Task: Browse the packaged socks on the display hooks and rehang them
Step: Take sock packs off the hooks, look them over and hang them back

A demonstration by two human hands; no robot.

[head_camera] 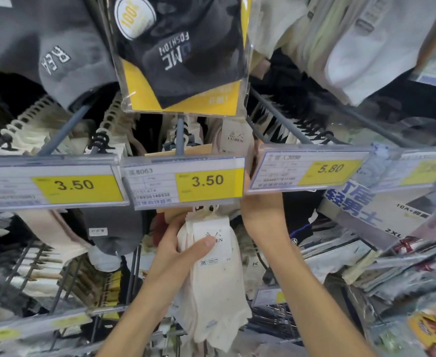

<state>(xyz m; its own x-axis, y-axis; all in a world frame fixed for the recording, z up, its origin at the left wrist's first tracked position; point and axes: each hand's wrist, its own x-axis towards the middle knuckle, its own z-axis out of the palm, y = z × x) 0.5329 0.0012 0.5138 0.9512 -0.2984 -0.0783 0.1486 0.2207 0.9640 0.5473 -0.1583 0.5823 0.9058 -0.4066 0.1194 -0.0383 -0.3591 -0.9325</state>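
Head view: two hands and one held bundle. The left hand (175, 246) grasps a cream-white sock bundle with a white paper label (211, 274), thumb pressed across the label. The top of the bundle sits just under the second of four clear price-tag holders with yellow panels (183, 180). The right hand (259, 204) reaches up just beside the bundle. Its fingers are hidden behind the holders, so I cannot tell its grip. One black sock pack on yellow card (183, 52) hangs above.
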